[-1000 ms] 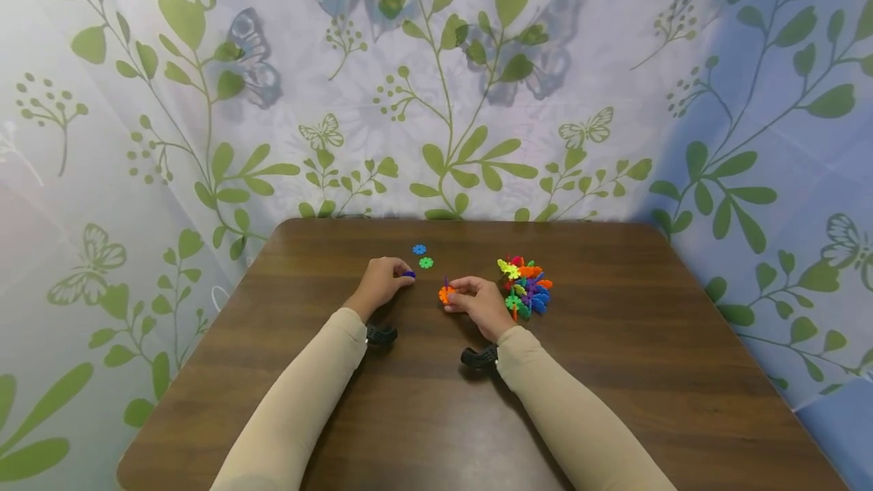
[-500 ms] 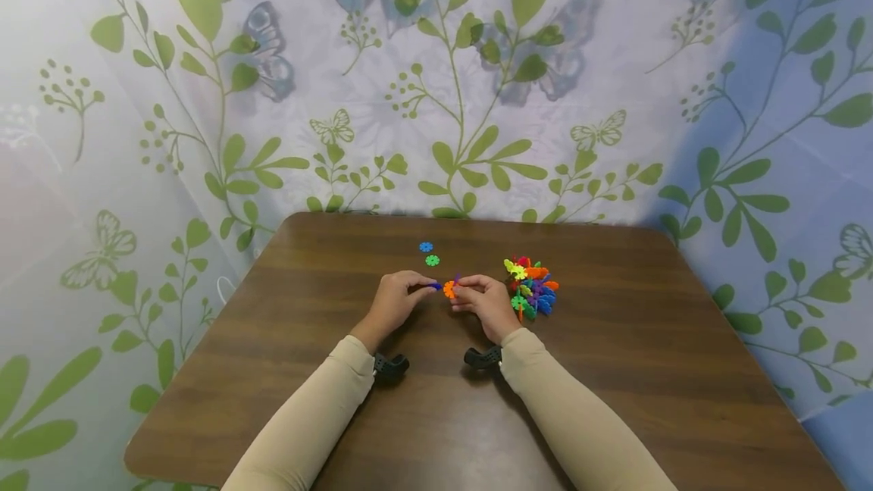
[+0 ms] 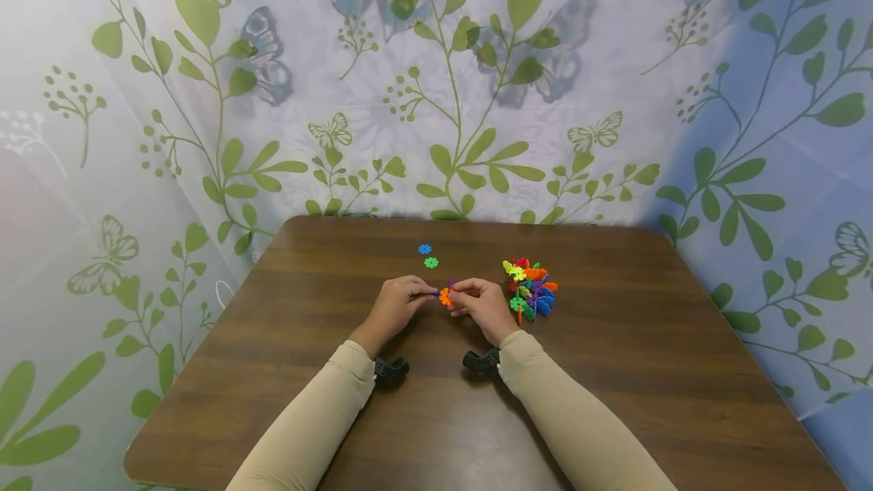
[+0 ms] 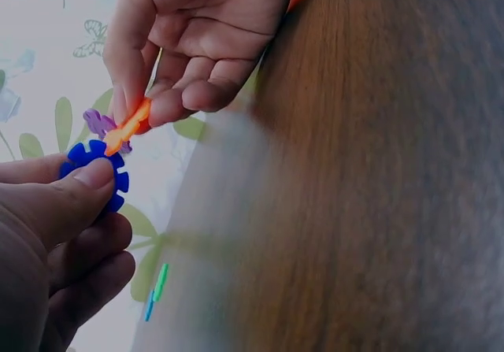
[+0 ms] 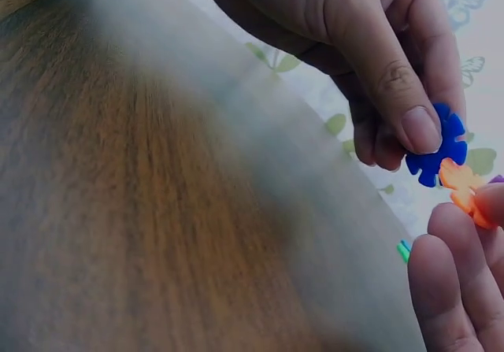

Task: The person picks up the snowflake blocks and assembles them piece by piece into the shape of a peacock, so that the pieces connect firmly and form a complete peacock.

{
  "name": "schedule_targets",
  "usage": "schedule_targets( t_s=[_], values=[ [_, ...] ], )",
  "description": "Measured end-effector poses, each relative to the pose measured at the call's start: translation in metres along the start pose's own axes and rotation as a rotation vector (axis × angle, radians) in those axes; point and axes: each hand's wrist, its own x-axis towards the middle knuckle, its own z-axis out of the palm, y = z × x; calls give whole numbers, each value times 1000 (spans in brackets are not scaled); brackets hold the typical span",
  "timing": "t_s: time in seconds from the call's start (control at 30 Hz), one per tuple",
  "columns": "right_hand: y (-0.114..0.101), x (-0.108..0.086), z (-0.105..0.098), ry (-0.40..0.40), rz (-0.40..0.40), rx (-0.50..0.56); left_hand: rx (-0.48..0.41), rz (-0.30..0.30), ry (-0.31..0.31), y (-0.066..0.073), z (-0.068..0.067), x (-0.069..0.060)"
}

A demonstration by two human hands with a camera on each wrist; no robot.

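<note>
Between thumb and fingers my left hand [image 3: 395, 308] pinches a dark blue notched disc [image 4: 96, 171], a flower-shaped interlocking piece. My right hand [image 3: 486, 308] pinches an orange notched disc [image 4: 128, 128], with a purple disc [image 4: 99, 124] beside it that looks joined to it. In both wrist views the blue disc's edge meets the orange disc's edge; how deep the notches sit in each other I cannot tell. The hands face each other just above the table. My right fingers partly hide the orange and purple pieces.
A light blue disc [image 3: 425, 249] and a green disc [image 3: 431, 263] lie flat beyond the hands. Right of my right hand stands a cluster of joined multicoloured discs [image 3: 530, 290]. The brown wooden table [image 3: 648, 339] reaches a leaf-patterned curtain [image 3: 436, 82] behind.
My left hand has moved right with the blue disc, bringing it against the orange disc. My right hand has stayed nearly in place, still holding the orange piece.
</note>
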Motion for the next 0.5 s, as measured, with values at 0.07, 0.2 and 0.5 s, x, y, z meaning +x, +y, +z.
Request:
schedule_targets(
  t_s=[0.07,0.2,0.5],
  values=[
    [0,-1,0,0,4,-10,12,15,-19,2,-1,0],
    [0,0,0,-16,4,-28,36,36,-40,5,-3,0],
    [-1,1,-4,-79,19,-15,30,125,-81,4,-4,3]
  ],
)
